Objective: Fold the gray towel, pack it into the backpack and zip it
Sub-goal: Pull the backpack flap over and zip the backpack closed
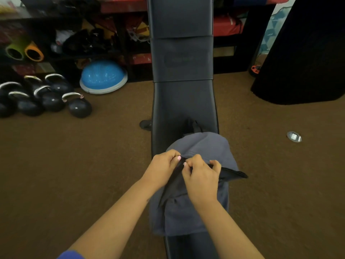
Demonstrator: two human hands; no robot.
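- We see the backpack [203, 146], gray with dark trim, lying lengthwise on the padded black worktop [183, 101], its lower end draped toward us. We cannot make out the gray towel as a separate thing; it may be inside already or hidden by cloth of the same color.
- Our left hand [164, 168] has its fingers [172, 153] curled and pinching the dark zipper edge [175, 176] at the upper middle of the bag; our right hand [200, 174] is clenched on the same seam just beside it, thumb tips nearly touching. We judge this to be the zipping step, though the slider itself is too small to see.
- Risk: if loose cloth lies under the seam, the zipper could bite it and jam. Pulling harder would only wedge it.
- Risk: both hands grip one small spot, so nothing anchors the bag's far end. A firm tug could drag the whole backpack along the slick worktop rather than run the slider.
- Risk: a dark flap [234, 173] juts out over the right edge, and the bag overhangs the narrow worktop on both sides; a sideways pull could slide it off onto the brown floor [93, 165].
- The kettlebells [50, 98] and blue dome [103, 76] on the floor to the left sit well apart and pose no hazard.
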